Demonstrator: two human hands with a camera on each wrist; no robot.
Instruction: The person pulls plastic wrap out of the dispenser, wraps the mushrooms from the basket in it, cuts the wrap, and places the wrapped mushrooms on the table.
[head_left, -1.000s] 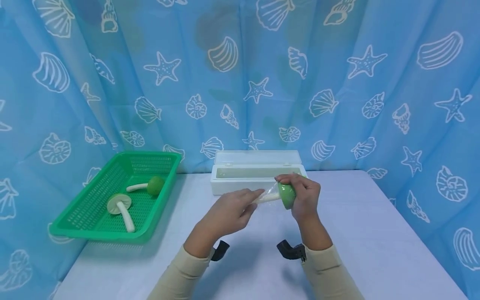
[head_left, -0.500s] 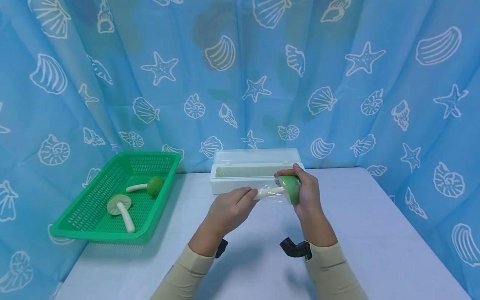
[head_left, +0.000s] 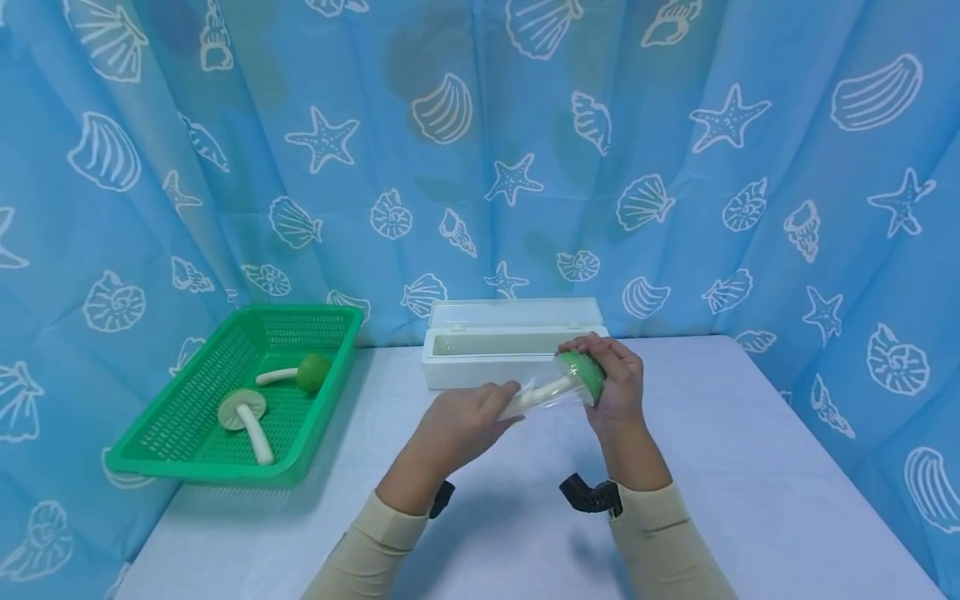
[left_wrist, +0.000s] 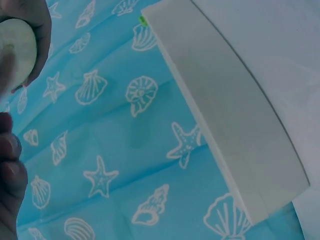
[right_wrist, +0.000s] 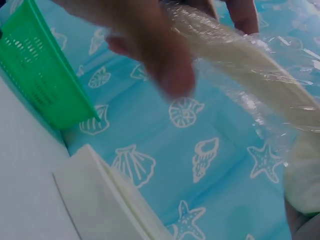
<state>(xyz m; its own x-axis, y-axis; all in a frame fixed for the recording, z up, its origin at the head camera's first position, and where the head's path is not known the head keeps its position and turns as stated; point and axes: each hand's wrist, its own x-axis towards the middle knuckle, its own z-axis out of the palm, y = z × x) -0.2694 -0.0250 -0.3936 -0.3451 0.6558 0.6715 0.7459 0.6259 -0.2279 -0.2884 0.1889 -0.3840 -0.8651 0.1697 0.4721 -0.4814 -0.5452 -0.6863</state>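
Note:
A toy mushroom [head_left: 588,373] with a green cap and a pale stem is held in the air between both hands, wrapped in clear plastic film [right_wrist: 240,100]. My right hand [head_left: 621,387] grips it by the cap, fingers over the top. At the stem's lower end, my left hand [head_left: 457,429] holds stem and film between thumb and fingers. Seen from the right wrist, the left thumb [right_wrist: 172,75] is blurred and the film hangs loosely about the stem. The left wrist view catches the cap's pale underside [left_wrist: 22,50].
Just behind the hands stands a long white box [head_left: 480,372] with its lid [head_left: 517,312] raised. To the left, a green plastic basket [head_left: 352,333] holds two more toy mushrooms, one lying near the front [head_left: 251,421]. A blue shell-patterned curtain [head_left: 480,167] hangs behind the white table.
The left hand has shifted along the stem end, and the fingers have changed their hold on the film. The right hand has turned slightly on the cap, and the mushroom tilts more upward to the right.

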